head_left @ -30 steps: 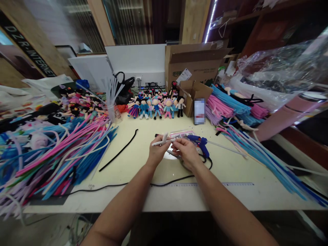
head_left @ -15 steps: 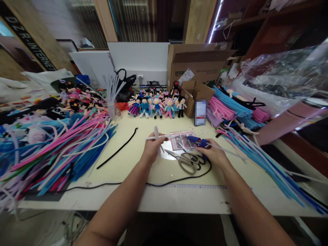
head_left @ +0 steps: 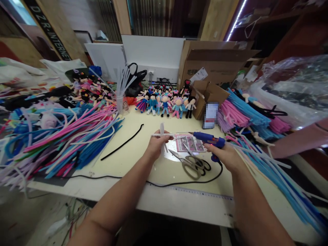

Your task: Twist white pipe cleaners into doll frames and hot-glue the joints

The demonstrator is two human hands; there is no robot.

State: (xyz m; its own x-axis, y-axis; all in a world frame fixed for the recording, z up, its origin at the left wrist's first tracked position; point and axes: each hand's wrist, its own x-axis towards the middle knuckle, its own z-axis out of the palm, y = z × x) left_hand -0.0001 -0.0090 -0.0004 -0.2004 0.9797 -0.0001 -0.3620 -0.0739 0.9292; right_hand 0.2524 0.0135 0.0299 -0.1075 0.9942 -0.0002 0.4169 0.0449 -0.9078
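Note:
My left hand (head_left: 155, 147) grips a white pipe-cleaner cross (head_left: 162, 135) and holds it a little above the pale yellow table (head_left: 133, 160). My right hand (head_left: 225, 155) is closed around the handle of a blue glue gun (head_left: 208, 139), whose nozzle points left toward the cross. Its black cord (head_left: 179, 182) loops across the table toward me. Grey-handled scissors (head_left: 191, 162) lie on the table between my two hands. A small printed sheet (head_left: 191, 143) lies just behind the scissors.
A heap of pink, blue and white pipe cleaners (head_left: 64, 136) covers the left. More blue and pink ones (head_left: 256, 136) lie on the right. A row of small dolls (head_left: 166, 104) and cardboard boxes (head_left: 212, 68) stand at the back. A loose black pipe cleaner (head_left: 123, 143) lies left of centre.
My right hand left the white pipe cleaner, moved right and picked up the blue glue gun. The scissors now lie uncovered. My left hand keeps the white cross.

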